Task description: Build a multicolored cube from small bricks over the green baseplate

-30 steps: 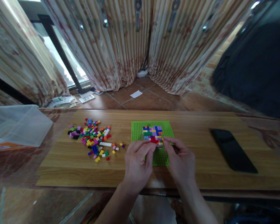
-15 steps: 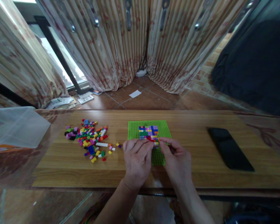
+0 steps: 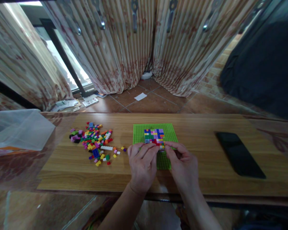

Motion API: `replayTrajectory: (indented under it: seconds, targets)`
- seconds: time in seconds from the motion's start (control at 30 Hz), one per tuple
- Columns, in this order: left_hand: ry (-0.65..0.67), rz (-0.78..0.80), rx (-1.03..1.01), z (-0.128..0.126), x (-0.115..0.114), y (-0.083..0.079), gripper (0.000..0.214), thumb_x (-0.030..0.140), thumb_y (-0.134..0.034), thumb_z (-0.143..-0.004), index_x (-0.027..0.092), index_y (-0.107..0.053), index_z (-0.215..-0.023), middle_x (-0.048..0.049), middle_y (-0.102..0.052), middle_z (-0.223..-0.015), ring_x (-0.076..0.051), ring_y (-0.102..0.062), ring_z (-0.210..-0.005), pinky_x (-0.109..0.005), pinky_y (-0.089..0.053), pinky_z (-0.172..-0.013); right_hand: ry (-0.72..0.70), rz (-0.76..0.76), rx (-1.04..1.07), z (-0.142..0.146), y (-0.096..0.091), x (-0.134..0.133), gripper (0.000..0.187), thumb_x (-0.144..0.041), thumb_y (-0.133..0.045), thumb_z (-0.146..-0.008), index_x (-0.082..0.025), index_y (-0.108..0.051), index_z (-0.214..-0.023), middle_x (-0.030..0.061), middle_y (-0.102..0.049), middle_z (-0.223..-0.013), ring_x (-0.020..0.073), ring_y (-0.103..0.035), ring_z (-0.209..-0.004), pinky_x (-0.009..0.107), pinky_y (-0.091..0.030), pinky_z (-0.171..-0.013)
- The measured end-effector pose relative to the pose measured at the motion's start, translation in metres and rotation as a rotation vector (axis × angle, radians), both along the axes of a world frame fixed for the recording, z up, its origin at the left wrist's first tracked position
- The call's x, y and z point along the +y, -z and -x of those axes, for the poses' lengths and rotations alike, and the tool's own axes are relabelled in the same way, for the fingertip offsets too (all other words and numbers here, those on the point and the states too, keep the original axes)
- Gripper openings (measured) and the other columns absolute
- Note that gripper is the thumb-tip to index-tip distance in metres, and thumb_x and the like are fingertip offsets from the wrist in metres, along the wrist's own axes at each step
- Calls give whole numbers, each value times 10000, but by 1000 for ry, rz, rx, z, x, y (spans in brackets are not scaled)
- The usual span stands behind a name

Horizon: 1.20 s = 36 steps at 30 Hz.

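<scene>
In the head view, bricks appear to be being fitted or adjusted at the near edge of the multicoloured brick block (image 3: pixel 154 133), which is set on the green baseplate (image 3: pixel 138 130). That edge is met by the bent fingers of the left hand (image 3: pixel 143 164) and the nearly closed fingertips of the right hand (image 3: pixel 184 163); whether any brick is gripped cannot be told. Careful alignment seems called for next. Purple, blue, green and red are shown on the block's studded top.

Both forearms (image 3: pixel 123 207) are slanting inward, the left hand (image 3: pixel 142 164) facing palm down, fingers bent, the right hand (image 3: pixel 185 164) angling close beside.
</scene>
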<state>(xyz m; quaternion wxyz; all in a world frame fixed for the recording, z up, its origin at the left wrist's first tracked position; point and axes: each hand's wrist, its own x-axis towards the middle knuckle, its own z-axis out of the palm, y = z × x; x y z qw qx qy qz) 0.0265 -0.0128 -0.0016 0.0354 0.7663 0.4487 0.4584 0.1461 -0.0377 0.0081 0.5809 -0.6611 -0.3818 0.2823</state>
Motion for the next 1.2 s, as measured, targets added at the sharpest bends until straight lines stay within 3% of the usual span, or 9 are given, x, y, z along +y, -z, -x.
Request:
replayTrajectory:
  seconds: [0.23,0.63,1.2]
  targets:
    - [-38,10,-43,-1,3,2,123,148,-658,-832,237,-740,-857,-45,-713,-936,-186,-571,-862,-346,-419,-773,1,17,5,0,1,0,207,-350,-629,-804,-207,-736,-908,52,-712,-889,194,-640,-823,350,-496,-769]
    - [-26,65,-17,5,4,1,119,193,-640,-859,230,-728,-930,-43,-706,-884,-175,-583,-837,-338,-404,-778,-5,9,-7,-1,0,1,197,-338,-618,-804,-210,-736,-897,51,-714,-890,194,-643,-828,353,-495,-778]
    - [-17,105,10,12,4,-5,68,178,-628,-850,220,-680,-863,-20,-712,-847,-170,-628,-821,-351,-372,-805,-3,4,-18,-1,2,1,204,-340,-616,-803,-209,-743,-893,58,-716,-915,195,-644,-841,356,-493,-797]
